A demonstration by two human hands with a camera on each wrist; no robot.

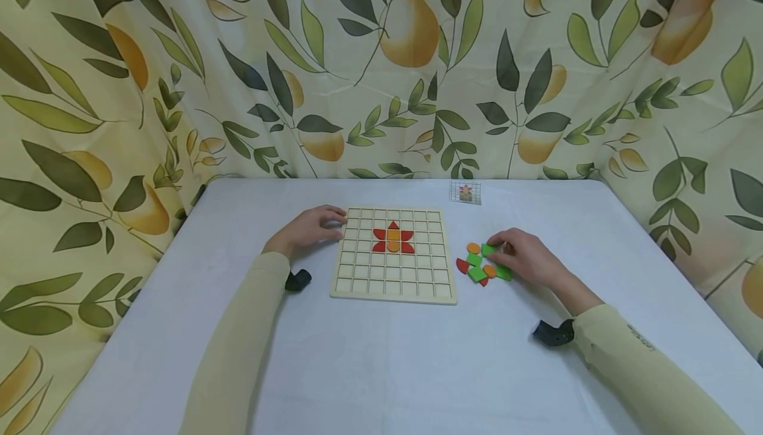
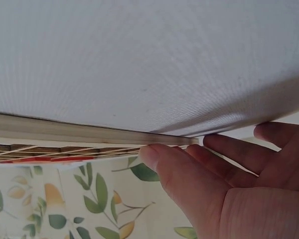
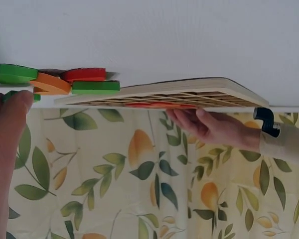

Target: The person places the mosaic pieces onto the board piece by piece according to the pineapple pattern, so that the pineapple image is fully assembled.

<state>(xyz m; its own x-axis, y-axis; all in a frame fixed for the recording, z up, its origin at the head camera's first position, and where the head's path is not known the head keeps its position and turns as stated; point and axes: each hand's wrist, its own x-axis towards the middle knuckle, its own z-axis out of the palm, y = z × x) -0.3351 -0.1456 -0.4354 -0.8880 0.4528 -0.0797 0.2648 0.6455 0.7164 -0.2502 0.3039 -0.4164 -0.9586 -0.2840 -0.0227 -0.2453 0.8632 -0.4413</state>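
A green piece (image 1: 490,249) is pinched under the right hand (image 1: 524,257) fingers; the grid board (image 1: 393,254) edge is touched by the relaxed left hand (image 1: 312,226) fingers.

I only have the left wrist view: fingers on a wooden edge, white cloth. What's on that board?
Observer: On the pale wooden grid board sits a small flower of red and orange flat pieces, near the middle of its upper rows.
Operator: Where's the left hand exactly?
Observer: The left hand rests at the board's upper left corner, fingertips on the frame.
Operator: And the right hand?
Observer: The right hand lies on the white tablecloth to the right of the board, its fingertips on a green flat piece in a loose pile of green, orange and red pieces.
Operator: Anything else up there?
Observer: A small printed card with a flower pattern lies beyond the board's far right corner.
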